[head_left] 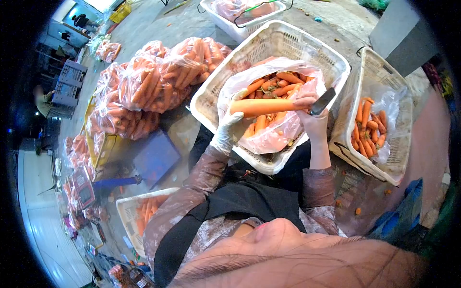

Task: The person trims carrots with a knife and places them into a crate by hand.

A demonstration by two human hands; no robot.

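A large carrot [264, 107] lies level between my two hands, above an open pink plastic bag [261, 144] of carrots in a white crate [204, 98]. My left hand [227, 126], in a pale glove, is closed round the carrot's thick left end. Near the carrot's other end is my right hand [314, 117], its fingers wrapped round a knife; the dark blade [322, 101] points up and to the right. Some of the right fingertips touch the carrot.
Right of my crate stands another white crate [401, 144] with loose carrots [369, 129]. Bagged carrots [149, 81] are piled on the left, by a blue platform scale [157, 158]. Another crate [126, 211] sits low left, one [235, 31] beyond. A person [44, 103] is far left.
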